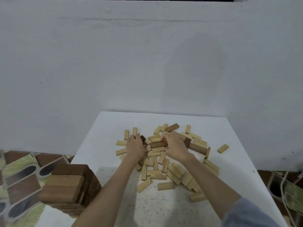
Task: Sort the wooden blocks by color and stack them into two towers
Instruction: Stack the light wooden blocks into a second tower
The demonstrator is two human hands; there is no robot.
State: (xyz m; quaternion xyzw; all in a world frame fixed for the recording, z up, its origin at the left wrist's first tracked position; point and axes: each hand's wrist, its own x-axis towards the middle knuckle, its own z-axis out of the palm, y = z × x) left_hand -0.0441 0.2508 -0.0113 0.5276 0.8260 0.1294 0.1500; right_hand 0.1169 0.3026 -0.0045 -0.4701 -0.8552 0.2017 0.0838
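Nearest you, a brown tower (72, 187) stands at the table's (237, 145) left edge, clear of the pale pile (164, 164), where your right hand (174, 145) grips a brown block (158, 144) to sort it out and your left hand (135, 145) curls around another (143, 138).

White table (91, 145) bearing scattered blocks (164, 163)

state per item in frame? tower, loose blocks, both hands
dark block tower: standing at the table's near left corner, several layers high
light blocks: loose, scattered in a pile, unstacked
dark block: lying in the pile, held by the right hand
dark blocks in the pile: a few, unsorted
left hand: in the pile by a dark block, grip unclear
right hand: fingers curled round the dark block
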